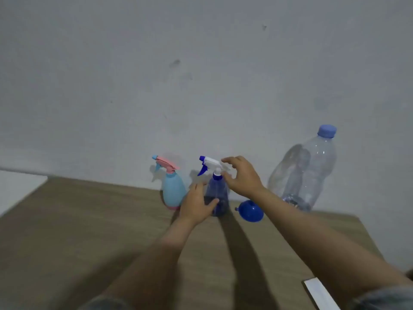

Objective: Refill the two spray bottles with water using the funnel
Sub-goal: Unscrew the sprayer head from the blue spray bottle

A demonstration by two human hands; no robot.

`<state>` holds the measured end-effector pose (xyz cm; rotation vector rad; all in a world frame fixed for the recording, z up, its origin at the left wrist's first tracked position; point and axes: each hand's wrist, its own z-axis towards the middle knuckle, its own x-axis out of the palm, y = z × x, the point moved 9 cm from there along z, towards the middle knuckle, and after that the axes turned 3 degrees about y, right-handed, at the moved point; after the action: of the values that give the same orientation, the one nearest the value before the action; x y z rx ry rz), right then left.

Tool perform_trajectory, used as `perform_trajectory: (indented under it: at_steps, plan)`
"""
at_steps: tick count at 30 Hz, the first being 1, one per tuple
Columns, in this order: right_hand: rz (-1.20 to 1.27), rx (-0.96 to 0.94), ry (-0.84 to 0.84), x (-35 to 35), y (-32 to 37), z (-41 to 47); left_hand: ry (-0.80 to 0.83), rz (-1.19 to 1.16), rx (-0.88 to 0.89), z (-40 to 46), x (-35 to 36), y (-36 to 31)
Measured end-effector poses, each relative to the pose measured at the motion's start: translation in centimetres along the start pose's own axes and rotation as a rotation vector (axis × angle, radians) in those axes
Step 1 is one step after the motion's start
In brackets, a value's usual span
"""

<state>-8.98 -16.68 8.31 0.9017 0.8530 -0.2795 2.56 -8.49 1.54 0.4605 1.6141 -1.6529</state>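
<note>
Fingers (199,203) wrap the dark-blue spray bottle (218,198), others (240,175) curl at its sprayer head (212,165).

Table (89,220) fills the lower half of the frame, wall (201,63) behind it fills the upper half. 4 items sit in a row along the table's back edge, centre to right of frame: spray bottle 1 (173,191) leftmost, spray bottle 2 (218,193) just beside it on the right, funnel (251,210) lying on the table right of that, water bottle (306,173) furthest right and nearest the wall. Left hand (195,205) is against the lower left side of spray bottle 2, right hand (242,175) at its top, on the right side. Flat strip (321,295) at lower right of frame, on the table's front part.
</note>
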Motion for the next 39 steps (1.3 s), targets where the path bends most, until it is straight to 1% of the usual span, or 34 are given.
perform_trajectory:
  at_steps: [5, 10, 13, 18, 25, 29, 32, 36, 39]
  plan:
    - [0.039, -0.045, -0.015, 0.6, -0.6, 1.1, -0.034, -0.17, -0.104, 1.8, 2.0, 1.7]
    - [0.164, -0.036, -0.071, 0.5, -1.5, 1.3, -0.09, -0.249, -0.182, 1.9, 3.6, 2.3]
    - [0.22, -0.011, -0.09, 0.5, -2.0, 1.0, -0.114, -0.262, -0.211, 1.7, 4.1, 2.7]
    - [0.231, -0.011, -0.09, 0.4, -1.7, 0.4, -0.142, -0.261, -0.207, 0.8, 3.9, 2.7]
    - [0.249, -0.058, -0.099, -1.6, 0.8, -3.1, -0.193, -0.267, -0.194, -3.6, 2.7, 2.6]
    - [0.307, -0.065, -0.147, -2.9, 2.7, -6.5, -0.212, -0.278, -0.174, -7.6, 1.8, 2.0]
    - [0.292, -0.084, -0.159, -3.1, 4.4, -9.5, -0.217, -0.243, -0.164, -10.9, 1.4, 2.1]
    - [0.263, -0.111, -0.169, -2.4, 6.3, -13.3, -0.177, -0.229, -0.149, -14.4, 1.5, 2.7]
    - [0.237, -0.084, -0.164, -1.3, 6.6, -15.2, -0.146, -0.224, -0.142, -16.3, 1.5, 3.0]
